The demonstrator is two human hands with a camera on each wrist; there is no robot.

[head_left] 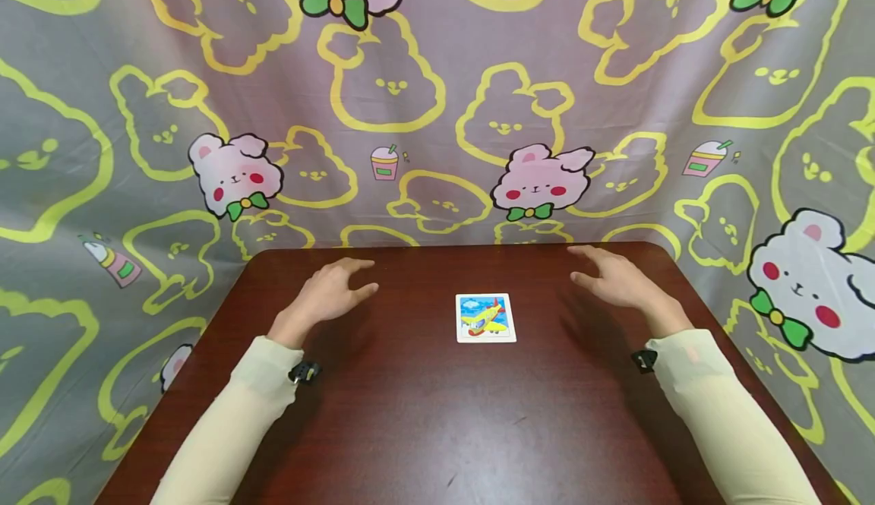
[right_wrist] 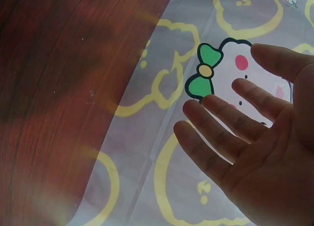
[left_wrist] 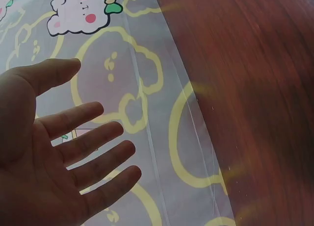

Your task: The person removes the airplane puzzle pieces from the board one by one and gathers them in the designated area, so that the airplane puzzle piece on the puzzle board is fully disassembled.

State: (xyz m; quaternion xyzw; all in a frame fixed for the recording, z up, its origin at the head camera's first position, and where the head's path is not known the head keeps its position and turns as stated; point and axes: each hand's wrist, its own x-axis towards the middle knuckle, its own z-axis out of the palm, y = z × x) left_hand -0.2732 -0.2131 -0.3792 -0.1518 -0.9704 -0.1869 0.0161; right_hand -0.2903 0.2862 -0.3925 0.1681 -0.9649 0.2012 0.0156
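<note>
On my feed, creased grey rabbit-print fabric point(head_left: 444, 148) borders a glossy, round-cornered red-brown table point(head_left: 410, 406). A white-edged square airplane card point(head_left: 486, 318) lies on it between the left hand point(head_left: 330, 289) and right hand point(head_left: 618, 280), fingers apart on both.

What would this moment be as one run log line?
left hand: raised, holding nothing | right hand: raised, holding nothing | airplane picture: face up on table, between hands, untouched
</note>
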